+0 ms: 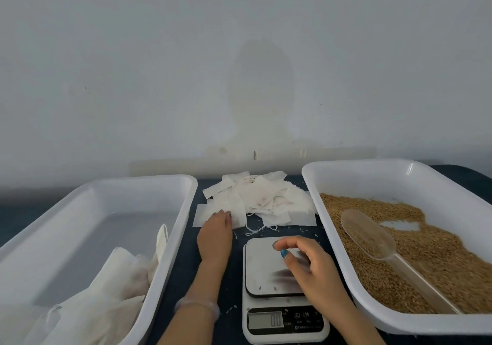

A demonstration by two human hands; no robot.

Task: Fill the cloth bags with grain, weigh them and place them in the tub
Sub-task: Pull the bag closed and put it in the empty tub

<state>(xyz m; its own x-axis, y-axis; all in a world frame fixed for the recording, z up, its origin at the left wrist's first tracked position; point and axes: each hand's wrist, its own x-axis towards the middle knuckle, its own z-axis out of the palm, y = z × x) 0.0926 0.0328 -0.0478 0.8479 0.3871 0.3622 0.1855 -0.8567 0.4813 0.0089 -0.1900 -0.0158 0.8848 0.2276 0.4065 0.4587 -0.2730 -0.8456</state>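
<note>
Touching cloth bags (255,200) at bench's (183,278) far edge with flat left hand (215,234), empty, loose right hand (306,262) over scale (262,267); next, probably pinch one free.

Just a plain grey-white wall (133,64) way past the fingers (223,215), with a big darker blotch (262,91) on it straight ahead. Dark blue tabletop (185,272) underneath them.

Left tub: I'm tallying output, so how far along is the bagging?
Done: a few cloth bags lie in the left tub. In hand: the left hand touches an empty bag at the pile; the scale carries no bag. Left: the rest of the pile, with the scoop idle in the grain.
</note>
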